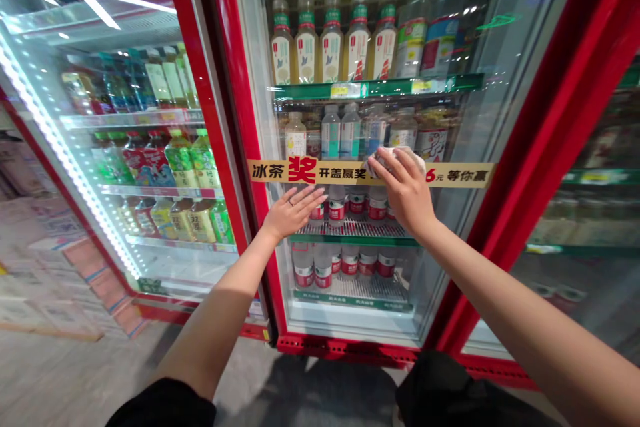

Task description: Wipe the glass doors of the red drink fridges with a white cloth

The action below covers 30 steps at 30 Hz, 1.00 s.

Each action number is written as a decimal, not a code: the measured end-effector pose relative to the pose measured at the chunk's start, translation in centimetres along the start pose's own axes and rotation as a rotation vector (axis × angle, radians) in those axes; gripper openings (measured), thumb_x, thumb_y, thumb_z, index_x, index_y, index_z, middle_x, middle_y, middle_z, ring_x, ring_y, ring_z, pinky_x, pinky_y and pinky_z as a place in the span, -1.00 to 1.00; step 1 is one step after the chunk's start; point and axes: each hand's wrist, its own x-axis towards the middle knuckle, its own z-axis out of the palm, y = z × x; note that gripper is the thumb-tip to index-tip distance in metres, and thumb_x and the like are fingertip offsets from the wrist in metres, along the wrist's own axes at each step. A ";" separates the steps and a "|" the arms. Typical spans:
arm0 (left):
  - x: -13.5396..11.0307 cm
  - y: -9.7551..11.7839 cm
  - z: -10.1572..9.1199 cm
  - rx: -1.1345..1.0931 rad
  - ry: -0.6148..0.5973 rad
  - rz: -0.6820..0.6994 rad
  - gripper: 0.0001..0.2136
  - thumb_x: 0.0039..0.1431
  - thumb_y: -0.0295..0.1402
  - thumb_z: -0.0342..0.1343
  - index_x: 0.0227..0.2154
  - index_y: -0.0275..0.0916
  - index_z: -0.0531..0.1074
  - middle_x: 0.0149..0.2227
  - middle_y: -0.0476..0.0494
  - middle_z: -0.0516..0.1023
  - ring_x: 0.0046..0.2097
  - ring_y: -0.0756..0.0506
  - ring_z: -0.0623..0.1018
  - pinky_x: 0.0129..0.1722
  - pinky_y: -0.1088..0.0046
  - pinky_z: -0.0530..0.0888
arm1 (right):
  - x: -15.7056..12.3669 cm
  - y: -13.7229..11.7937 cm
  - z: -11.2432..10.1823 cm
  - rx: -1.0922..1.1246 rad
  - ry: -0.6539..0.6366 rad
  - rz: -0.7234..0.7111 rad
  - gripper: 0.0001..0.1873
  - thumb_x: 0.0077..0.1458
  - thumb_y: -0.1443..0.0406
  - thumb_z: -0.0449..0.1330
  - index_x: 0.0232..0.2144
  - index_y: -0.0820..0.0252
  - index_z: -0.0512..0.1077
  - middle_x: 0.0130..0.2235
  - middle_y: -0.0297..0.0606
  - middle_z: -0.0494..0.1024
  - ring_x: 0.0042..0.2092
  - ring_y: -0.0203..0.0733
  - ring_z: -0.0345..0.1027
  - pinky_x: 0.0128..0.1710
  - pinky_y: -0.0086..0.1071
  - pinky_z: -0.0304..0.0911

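Note:
My right hand [404, 183] presses a crumpled white cloth [418, 161] against the glass door [450, 227] of a red-framed drinks fridge. The cloth lies over part of a tan banner strip [467, 175] with printed characters, covering some of them. Lower and to the left, my left hand [296, 210] rests on the same glass, its fingers stretched out just below the strip. A dark ring is on one of its fingers, and it holds nothing. Behind the glass stand rows of bottles [331, 43] on green-edged shelves.
To the left stands another drinks fridge [193, 47] with a bright light strip. Stacked boxes [65, 280] stand on the grey floor [240, 387] beside it. A further fridge with a red frame [565, 113] adjoins on the right.

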 end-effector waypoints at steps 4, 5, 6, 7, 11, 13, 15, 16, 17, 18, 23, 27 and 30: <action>0.0 0.1 -0.1 0.016 0.038 0.009 -0.32 0.49 -0.41 0.01 0.57 0.04 -0.03 0.50 0.07 0.27 0.55 -0.02 0.23 0.64 0.32 -0.19 | 1.6 -1.3 1.1 0.055 -0.041 -0.033 -0.10 0.45 0.49 -0.02 0.60 -0.31 -0.22 0.53 -0.31 0.31 0.53 0.13 0.19 0.50 0.22 0.25; 0.1 0.1 -0.1 0.020 0.055 0.016 -0.32 0.49 -0.41 0.01 0.57 0.03 -0.03 0.50 0.06 0.27 0.55 -0.02 0.23 0.64 0.33 -0.22 | 1.4 -1.3 1.2 0.066 -0.057 -0.059 -0.09 0.45 0.49 -0.01 0.61 -0.29 -0.22 0.53 -0.30 0.31 0.53 0.14 0.18 0.50 0.23 0.25; 0.1 0.1 -0.1 0.022 0.070 0.022 -0.32 0.49 -0.41 0.02 0.58 0.02 -0.04 0.49 0.06 0.27 0.55 -0.01 0.22 0.64 0.33 -0.25 | 1.1 -1.2 1.1 0.075 -0.074 -0.092 -0.08 0.44 0.49 0.01 0.61 -0.27 -0.22 0.52 -0.29 0.32 0.53 0.15 0.18 0.50 0.24 0.25; 0.1 0.1 -0.1 0.021 0.081 0.026 -0.31 0.50 -0.40 0.02 0.58 0.01 -0.05 0.49 0.05 0.28 0.55 -0.01 0.22 0.63 0.34 -0.26 | 0.6 -0.9 0.9 0.080 -0.092 -0.129 -0.08 0.44 0.50 0.03 0.61 -0.25 -0.21 0.52 -0.27 0.33 0.53 0.15 0.18 0.50 0.25 0.25; 0.1 0.1 0.1 -0.008 0.100 0.027 -0.30 0.50 -0.40 0.02 0.58 0.02 -0.08 0.49 0.06 0.29 0.55 -0.01 0.22 0.63 0.35 -0.22 | -1.0 0.6 -0.5 0.073 -0.125 -0.178 -0.07 0.40 0.55 0.04 0.60 -0.25 -0.12 0.51 -0.26 0.34 0.51 0.14 0.22 0.46 0.28 0.31; 0.1 0.1 0.2 -0.024 0.092 0.019 -0.31 0.50 -0.39 0.02 0.58 0.03 -0.07 0.49 0.07 0.29 0.54 -0.01 0.24 0.63 0.34 -0.17 | -0.8 0.8 -0.7 0.059 -0.097 -0.131 -0.09 0.40 0.54 0.03 0.60 -0.26 -0.08 0.51 -0.25 0.34 0.51 0.15 0.23 0.45 0.28 0.32; 0.0 0.1 0.3 -0.031 0.080 0.008 -0.32 0.50 -0.38 0.01 0.57 0.05 -0.05 0.49 0.08 0.29 0.54 -0.02 0.25 0.63 0.34 -0.13 | 0.3 0.2 -0.3 0.053 -0.053 -0.078 -0.11 0.42 0.53 0.01 0.59 -0.25 -0.06 0.51 -0.24 0.35 0.51 0.15 0.22 0.45 0.27 0.32; 0.0 0.1 0.3 -0.031 0.076 0.003 -0.33 0.50 -0.38 0.01 0.57 0.06 -0.04 0.49 0.08 0.29 0.54 -0.02 0.25 0.63 0.34 -0.12 | 1.0 -0.4 0.1 0.057 -0.031 -0.056 -0.12 0.42 0.53 -0.01 0.59 -0.24 -0.05 0.50 -0.23 0.35 0.51 0.14 0.20 0.46 0.26 0.32; 0.0 0.1 0.3 -0.030 0.076 0.001 -0.33 0.50 -0.38 0.01 0.57 0.06 -0.03 0.49 0.08 0.29 0.54 -0.02 0.26 0.63 0.34 -0.11 | 1.8 -1.0 0.6 0.067 -0.012 -0.051 -0.13 0.42 0.53 -0.02 0.60 -0.21 -0.05 0.50 -0.21 0.36 0.51 0.15 0.20 0.46 0.25 0.31; 0.0 0.1 0.3 -0.029 0.079 0.002 -0.32 0.49 -0.39 0.02 0.57 0.06 -0.03 0.49 0.07 0.30 0.54 -0.02 0.26 0.63 0.34 -0.11 | 2.5 -1.6 1.1 0.076 0.000 -0.059 -0.15 0.43 0.53 -0.03 0.60 -0.18 -0.04 0.49 -0.20 0.37 0.51 0.14 0.20 0.47 0.24 0.30; 0.1 0.2 0.1 0.000 0.100 0.022 -0.33 0.48 -0.40 0.03 0.57 0.00 0.00 0.49 0.03 0.31 0.54 -0.02 0.25 0.63 0.34 -0.15 | 3.2 -3.2 2.2 0.080 -0.089 -0.183 -0.21 0.43 0.49 0.01 0.58 -0.09 0.04 0.49 -0.19 0.38 0.48 0.12 0.26 0.47 0.22 0.32; 0.1 0.1 -0.3 0.047 0.108 0.059 -0.33 0.49 -0.37 0.04 0.57 -0.04 0.00 0.50 0.03 0.29 0.56 -0.01 0.20 0.62 0.32 -0.31 | 1.8 -1.6 0.5 0.037 -0.148 -0.286 -0.27 0.40 0.50 0.06 0.53 0.04 0.19 0.45 -0.12 0.43 0.40 0.12 0.34 0.38 0.15 0.43; 0.2 -0.4 -0.8 0.033 0.083 0.053 -0.27 0.46 -0.41 0.06 0.58 -0.04 -0.06 0.51 0.04 0.26 0.57 0.01 0.16 0.63 0.36 -0.25 | 2.5 -0.6 -0.5 -0.025 -0.130 -0.225 -0.33 0.39 0.49 0.07 0.47 0.05 0.31 0.37 -0.08 0.50 0.22 0.09 0.45 0.21 0.06 0.54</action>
